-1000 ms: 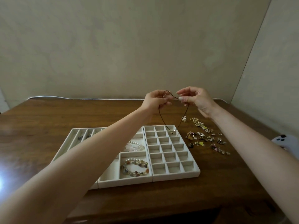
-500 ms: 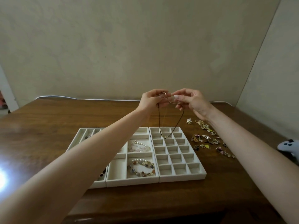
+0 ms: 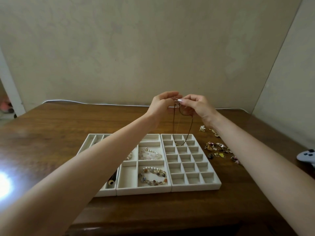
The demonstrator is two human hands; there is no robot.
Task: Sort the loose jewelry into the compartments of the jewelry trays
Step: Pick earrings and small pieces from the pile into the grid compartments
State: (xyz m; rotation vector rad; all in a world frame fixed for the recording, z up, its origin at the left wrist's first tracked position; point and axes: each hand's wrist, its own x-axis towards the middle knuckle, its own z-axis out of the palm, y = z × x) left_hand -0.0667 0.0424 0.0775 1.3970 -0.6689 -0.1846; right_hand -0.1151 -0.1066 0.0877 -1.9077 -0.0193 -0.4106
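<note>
Bare surface [image 3: 51, 133] free on my left and in front of the trays [image 3: 194, 187], charms [image 3: 216, 148] and controller [image 3: 306, 158] crowd my right, wall [image 3: 153, 48] close behind

Both forearms [image 3: 105, 160] are bare from the near edge up to the wrists, long and slim. The left hand [image 3: 162, 103] and right hand [image 3: 196, 106] are uncovered; one right-hand fingernail [image 3: 179, 100] shows a pale, glossy, pearly finish.

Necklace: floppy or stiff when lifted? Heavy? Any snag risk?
Probably floppy: the necklace hangs as a slack loop from the left hand and right hand. Likely light: a mere pinch holds it. Its low end may swing and catch dividers of the tray.
</note>
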